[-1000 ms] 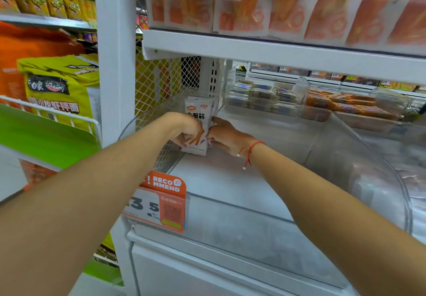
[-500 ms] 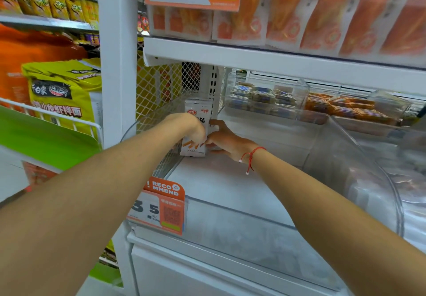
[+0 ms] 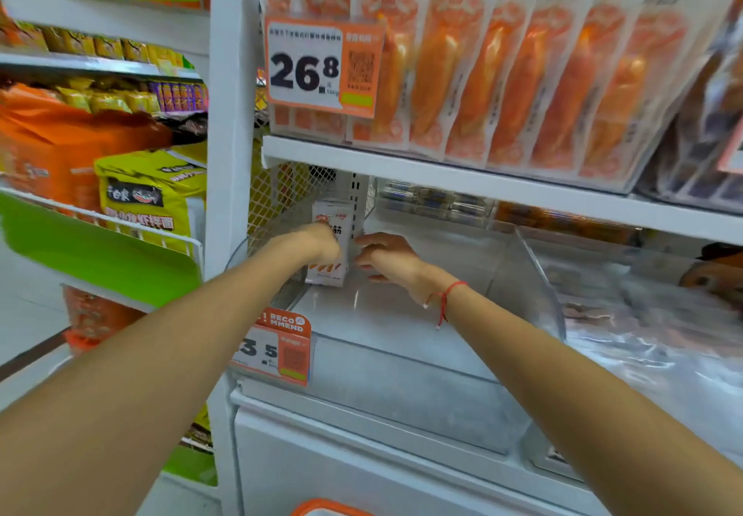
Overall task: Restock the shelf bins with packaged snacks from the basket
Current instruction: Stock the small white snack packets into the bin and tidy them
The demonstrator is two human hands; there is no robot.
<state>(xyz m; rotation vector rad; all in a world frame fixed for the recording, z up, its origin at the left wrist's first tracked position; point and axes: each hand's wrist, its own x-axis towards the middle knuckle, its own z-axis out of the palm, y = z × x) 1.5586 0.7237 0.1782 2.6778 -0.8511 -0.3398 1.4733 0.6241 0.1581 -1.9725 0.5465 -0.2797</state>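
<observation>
Where half a second ago both hands pinched the white snack packet between them, the right hand has now come off it and hangs just beside its right edge, fingers loosely spread and holding nothing, while the left hand lies over the packet's front; whether that grip clasps it or only steadies it cannot be told. The packet stands upright at the back left corner of the clear shelf bin, against the mesh side. Judged from this, one packet is placed, and most of the bin in front of the grip is still to be filled
</observation>
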